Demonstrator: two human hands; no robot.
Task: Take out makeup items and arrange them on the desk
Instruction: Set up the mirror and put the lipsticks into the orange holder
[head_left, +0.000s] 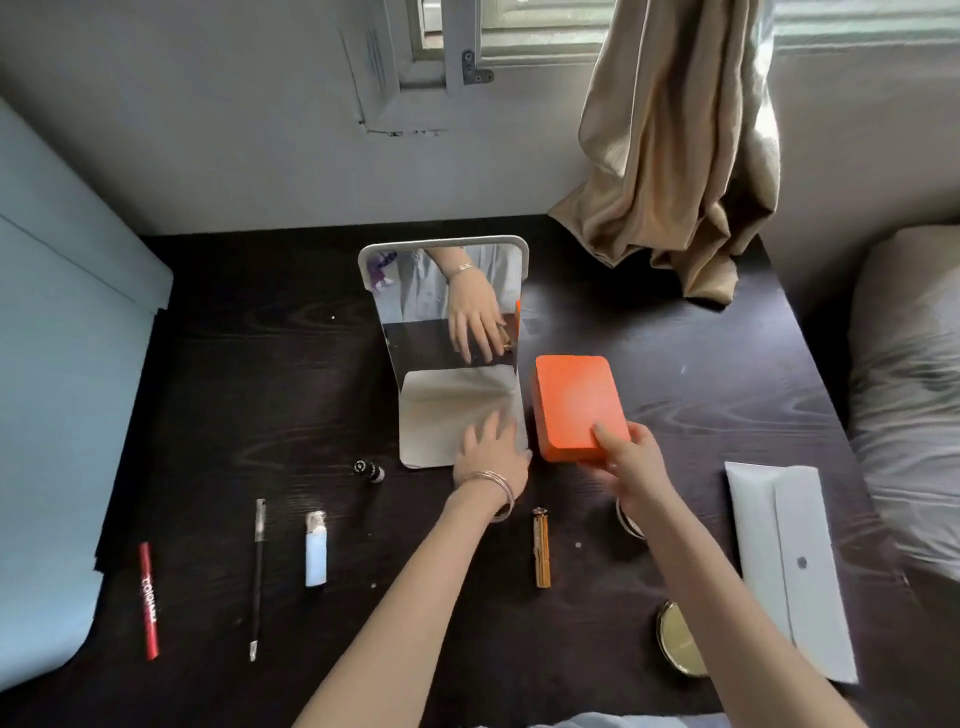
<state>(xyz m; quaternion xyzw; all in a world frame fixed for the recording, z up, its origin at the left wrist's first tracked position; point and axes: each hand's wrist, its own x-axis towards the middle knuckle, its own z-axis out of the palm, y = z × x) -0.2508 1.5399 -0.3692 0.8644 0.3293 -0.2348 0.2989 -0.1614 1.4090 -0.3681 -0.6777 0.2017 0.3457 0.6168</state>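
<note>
Your right hand (626, 457) grips the near end of the orange box (579, 408), thumb on top and fingers curled under its edge; the box lies on the dark wooden bench (675, 364) just right of the standing mirror (449, 312). Your left hand (493, 452), fingers spread flat, rests on the mirror's white base (447, 410); bangles (496, 491) circle that wrist. Along the near bench, from left to right, lie a red pencil (148, 600), a thin black pen-like stick (257, 577), a light blue tube with a silver cap (316, 548) and a gold lipstick (541, 548). A small black-capped bottle (369, 470) stands near the mirror base. A round gold compact (680, 647) sits beside a white pouch (789, 566) at the right.
</note>
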